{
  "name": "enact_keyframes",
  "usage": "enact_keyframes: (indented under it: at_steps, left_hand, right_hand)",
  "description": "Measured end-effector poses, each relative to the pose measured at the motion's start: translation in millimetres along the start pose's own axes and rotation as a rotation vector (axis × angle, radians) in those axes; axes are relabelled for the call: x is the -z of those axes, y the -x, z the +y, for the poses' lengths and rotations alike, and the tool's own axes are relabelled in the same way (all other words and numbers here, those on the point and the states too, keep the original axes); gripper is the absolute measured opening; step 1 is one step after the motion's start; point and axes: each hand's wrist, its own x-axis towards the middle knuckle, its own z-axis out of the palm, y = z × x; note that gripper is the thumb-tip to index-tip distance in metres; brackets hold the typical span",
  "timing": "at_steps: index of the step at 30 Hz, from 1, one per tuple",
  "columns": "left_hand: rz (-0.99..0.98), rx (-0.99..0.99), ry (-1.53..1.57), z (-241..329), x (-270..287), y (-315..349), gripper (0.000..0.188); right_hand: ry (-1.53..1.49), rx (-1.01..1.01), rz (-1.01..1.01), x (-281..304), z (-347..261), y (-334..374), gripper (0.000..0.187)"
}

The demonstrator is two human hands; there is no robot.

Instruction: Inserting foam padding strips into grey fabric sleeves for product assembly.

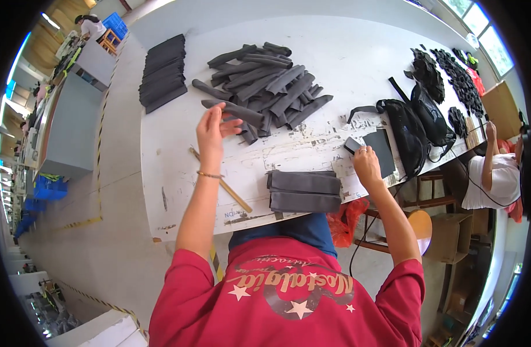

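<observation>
Curled Grey Strips Crowd the Table, One at the Left Hand

And here's the dark grey strip [242, 113], right at the left hand [216, 125], along the near-left edge of the loose pile [277, 81]! It's matte and cloth-like, long and narrow, its sides rolling inward into a soft, half-closed tube. The hand's fingers are partly bent and spread, the tips meeting the strip in this view; whether they actually grip it, I cannot tell.

Look at that pile: strip upon strip, curled like loose bark, crossing at every angle, ends poking out all round. Over to its left, a tidy contrast: a dark stack [164, 72] of flat pieces, fanned in overlapping layers with ragged side edges.

Down at the front edge, a folded bundle [304, 201] lies squared off, smooth and grey, in long parallel bands. Beside it, a slim yellowish stick [236, 195] slants across the table [181, 139], whose white surface is scuffed and flaked.

Now to the right hand [366, 165]! Fingers bunched together, tips at a small dark block [352, 145] with a pale edge; grip or mere touch, I cannot tell. Just beside it lies a flat dark sheet [383, 151], straight-edged and dull, and next to that slumps a black bag [403, 136] of soft fabric.
</observation>
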Motion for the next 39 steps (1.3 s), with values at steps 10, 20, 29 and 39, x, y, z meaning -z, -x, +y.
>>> enact_keyframes:
  at_steps: [10, 20, 29, 39]
  left_hand:
    - [0.218, 0.245, 0.273, -42.9, -6.5, 50.5, 0.071]
    - [-0.066, 0.531, 0.571, -36.1, -40.4, 83.2, 0.024]
    - [-0.172, 0.472, 0.521, -36.1, -56.2, 87.7, 0.031]
    - [-0.21, 0.47, 0.555, -17.0, -69.9, 105.5, 0.025]
  right_hand:
    - [-0.65, -0.372, 0.144, 51.3, -7.9, 0.4, 0.025]
    - [-0.91, 0.111, 0.286, 136.4, -111.1, 10.4, 0.035]
    - [-0.945, -0.056, 0.445, 144.4, -133.9, 12.6, 0.03]
    - [-0.577, -0.018, 0.678, 146.1, -138.1, -1.2, 0.031]
